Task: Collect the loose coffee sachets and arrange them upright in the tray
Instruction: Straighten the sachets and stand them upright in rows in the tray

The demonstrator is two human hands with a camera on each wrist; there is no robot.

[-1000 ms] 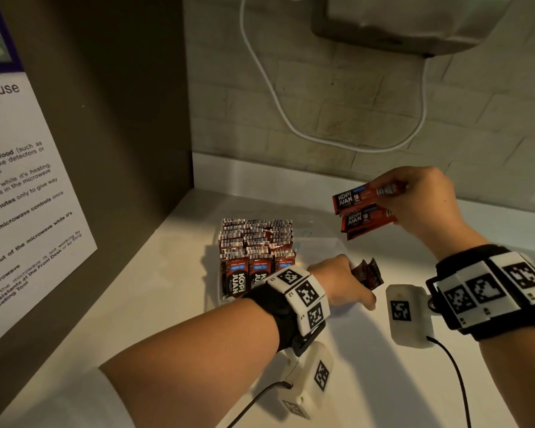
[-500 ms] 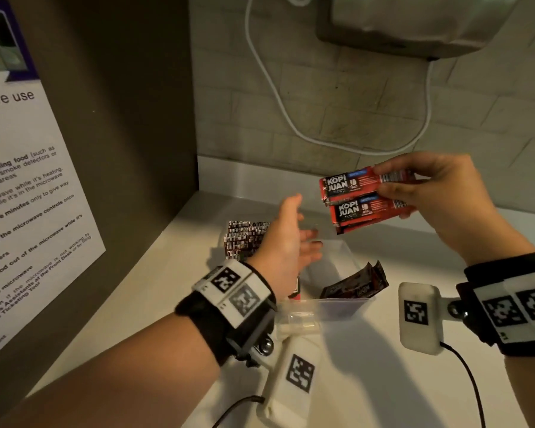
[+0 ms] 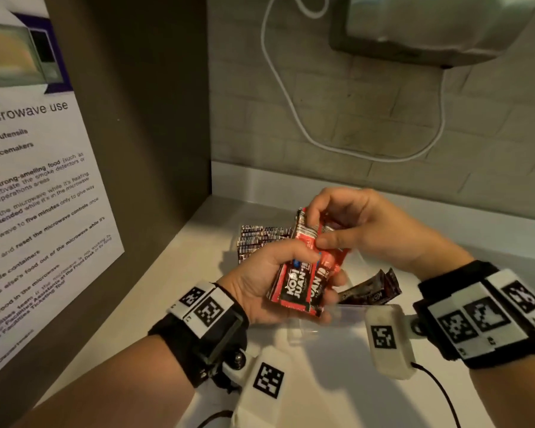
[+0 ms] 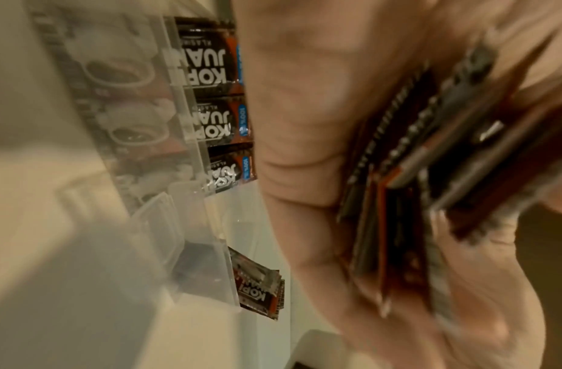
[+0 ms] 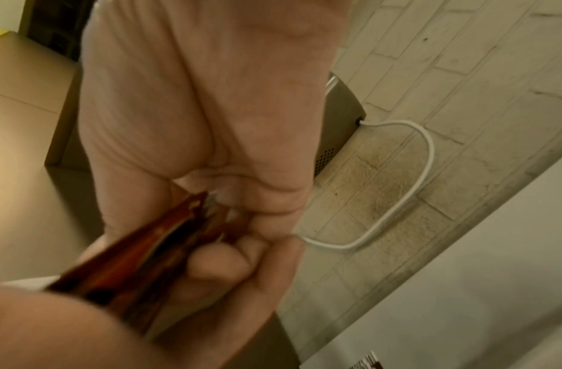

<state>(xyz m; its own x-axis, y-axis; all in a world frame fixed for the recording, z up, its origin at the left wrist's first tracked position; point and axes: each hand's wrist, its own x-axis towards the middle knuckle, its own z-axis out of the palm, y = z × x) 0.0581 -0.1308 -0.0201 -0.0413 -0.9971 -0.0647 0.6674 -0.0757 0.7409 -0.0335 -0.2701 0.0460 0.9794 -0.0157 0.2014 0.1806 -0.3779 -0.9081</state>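
Both hands hold the red coffee packets [image 3: 306,273] above the tray [image 3: 349,313]: left hand [image 3: 260,282] fingers wrapped around them, right hand [image 3: 362,230] fingers pinching their tops.

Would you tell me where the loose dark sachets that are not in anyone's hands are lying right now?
In the head view, the dark sachets lie on the white counter just right of the clear tray, below the right hand.

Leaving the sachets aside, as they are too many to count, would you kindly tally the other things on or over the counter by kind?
Hands: 2, left hand and right hand, both holding the sachet bundle
Wristbands: 2
Wrist cameras: 2
Clear tray: 1
Poster: 1
White cable: 1
Wall appliance: 1
Total: 10
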